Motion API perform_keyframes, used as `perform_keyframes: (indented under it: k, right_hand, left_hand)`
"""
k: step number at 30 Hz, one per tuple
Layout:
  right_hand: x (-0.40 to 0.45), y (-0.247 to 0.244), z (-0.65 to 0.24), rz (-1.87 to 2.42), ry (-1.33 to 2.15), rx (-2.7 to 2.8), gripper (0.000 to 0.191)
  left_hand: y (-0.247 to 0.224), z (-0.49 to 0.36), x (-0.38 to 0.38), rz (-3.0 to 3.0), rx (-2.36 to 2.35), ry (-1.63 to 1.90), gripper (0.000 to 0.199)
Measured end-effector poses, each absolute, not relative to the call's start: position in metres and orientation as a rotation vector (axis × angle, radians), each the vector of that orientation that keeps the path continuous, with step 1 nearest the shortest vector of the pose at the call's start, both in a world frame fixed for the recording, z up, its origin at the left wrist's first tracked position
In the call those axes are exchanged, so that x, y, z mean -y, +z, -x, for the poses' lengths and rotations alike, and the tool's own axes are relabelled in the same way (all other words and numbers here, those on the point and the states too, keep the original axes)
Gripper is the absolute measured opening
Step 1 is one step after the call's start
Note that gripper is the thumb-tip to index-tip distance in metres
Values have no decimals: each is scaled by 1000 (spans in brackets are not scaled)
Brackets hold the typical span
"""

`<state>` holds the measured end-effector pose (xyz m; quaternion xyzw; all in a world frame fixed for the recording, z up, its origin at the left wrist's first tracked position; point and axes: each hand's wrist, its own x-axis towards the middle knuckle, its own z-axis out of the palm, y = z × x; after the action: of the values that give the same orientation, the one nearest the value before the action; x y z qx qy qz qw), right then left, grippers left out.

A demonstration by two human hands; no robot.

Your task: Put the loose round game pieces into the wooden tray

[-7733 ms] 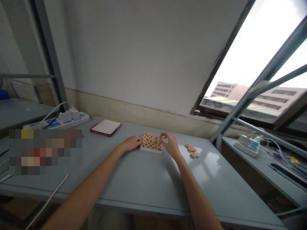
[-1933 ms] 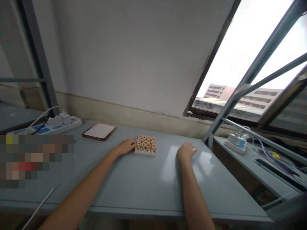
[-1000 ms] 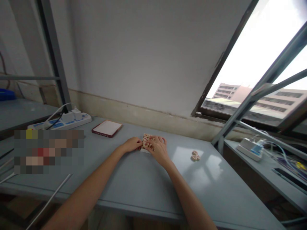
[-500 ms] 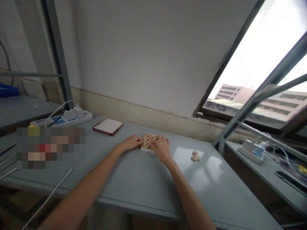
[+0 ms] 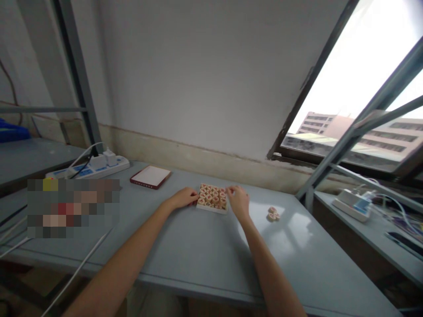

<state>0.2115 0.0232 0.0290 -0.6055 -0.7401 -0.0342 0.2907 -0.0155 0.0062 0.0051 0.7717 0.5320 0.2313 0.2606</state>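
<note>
An open shallow box (image 5: 211,210) sits on the desk, filled with rows of round wooden Chinese chess pieces (image 5: 211,193) carrying dark and red markings. Against its left side, my left hand (image 5: 185,197) has curled fingers gripping the edge. My right hand (image 5: 238,200) is at the box's right edge, its fingers bent and slightly apart, with no piece visible in them. Farther right, several loose chess pieces (image 5: 272,214) form a small cluster on the desk.
A dark red box lid (image 5: 150,177) with a pale top lies to the left. Behind it on the left is a white power strip (image 5: 99,166). A metal frame post (image 5: 309,198) rises at the desk's right, beside another power strip (image 5: 353,204) and cables. A blurred patch hides things at left.
My right hand has lifted off the pieces and shifted right to the box's edge, uncovering the rows. My left hand stays at the left side. The view has tilted slightly.
</note>
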Motion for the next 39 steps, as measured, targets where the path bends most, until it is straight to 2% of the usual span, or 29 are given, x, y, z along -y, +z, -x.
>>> perform_keyframes:
  k: [6,10,14,20,25,29,33,36,39]
  right_hand:
    - [-43,15,-307,2157,-329,1395,26]
    - [-47,1,-341,2276,-98,1348,29]
    - [-57,-1,-322,2066,156,1610,20]
    - [-61,-12,-260,1756,145,1895,17]
    - [-56,-9,-251,1552,46,1843,20]
    - [-53,11,-250,1418,322,1727,22]
    - [-37,23,-228,1086,624,1964,27]
    - [-23,22,-209,894,698,2205,24]
    - [-17,22,-201,831,607,2299,24]
  left_hand:
    - [2,15,-8,-2090,-1461,603,37]
    - [4,14,-7,-2096,-1458,608,36]
    - [5,14,-7,-2097,-1458,606,35]
    - [5,14,-7,-2104,-1460,588,34]
    - [6,14,-5,-2096,-1466,591,34]
    - [7,14,-5,-2092,-1468,586,36]
    - [6,14,-5,-2099,-1455,594,37]
    - [5,14,-6,-2108,-1446,605,38]
    - [5,15,-7,-2098,-1449,596,37]
